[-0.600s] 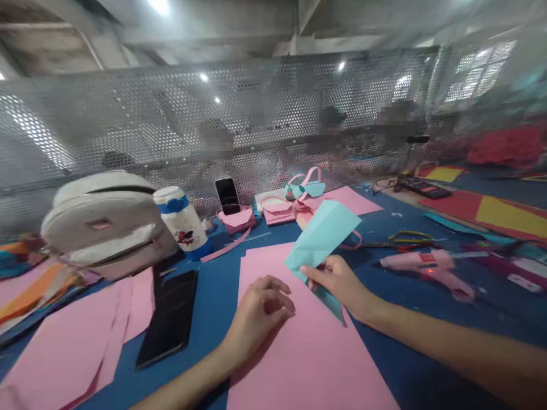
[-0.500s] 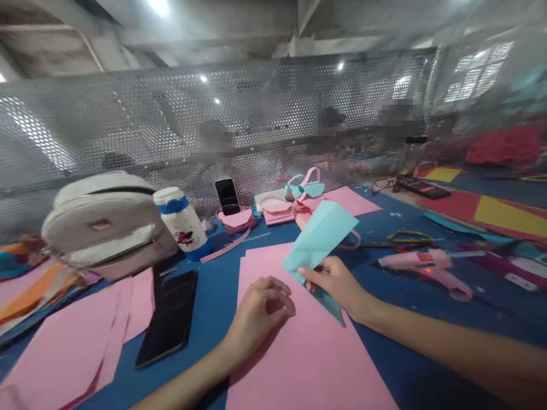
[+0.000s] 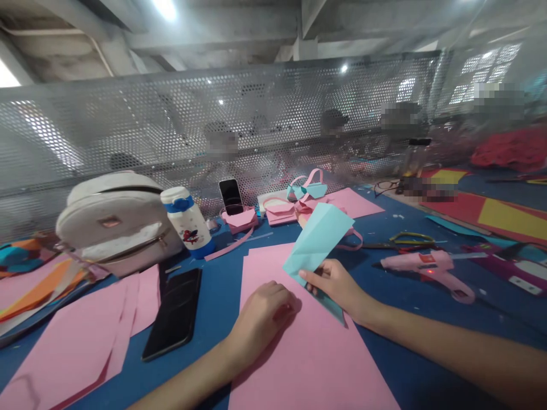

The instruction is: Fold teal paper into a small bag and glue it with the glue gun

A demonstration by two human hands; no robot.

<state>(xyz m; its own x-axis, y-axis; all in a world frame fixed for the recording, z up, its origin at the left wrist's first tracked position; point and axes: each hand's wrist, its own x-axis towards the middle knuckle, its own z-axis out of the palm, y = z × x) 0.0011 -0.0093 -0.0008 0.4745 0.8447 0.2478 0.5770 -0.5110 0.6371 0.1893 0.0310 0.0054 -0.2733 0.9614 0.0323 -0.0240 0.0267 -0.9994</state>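
Observation:
My right hand (image 3: 337, 287) pinches a folded piece of light blue paper (image 3: 320, 233) between thumb and fingers. The paper stands tilted up from the grip, and one flap of it hangs down below the hand. Beneath both hands lies a large pink paper sheet (image 3: 307, 359). My left hand (image 3: 269, 319) rests on this sheet, left of the blue paper and apart from it. Its fingers are curled in, the tips partly out of sight, and nothing shows in them.
On the left are pink sheets (image 3: 81, 341), a black phone (image 3: 173, 313), a backpack (image 3: 119, 228) and a bottle (image 3: 190, 225). Small pink paper bags (image 3: 241, 219) stand behind. A pink glue gun (image 3: 431, 265) and scissors (image 3: 401, 242) lie right. A perforated metal screen (image 3: 265, 102) closes the back.
The fingers of my left hand have curled in further, and the hand has shifted slightly right. My right hand keeps its hold on the blue paper. The camera view has shifted slightly.

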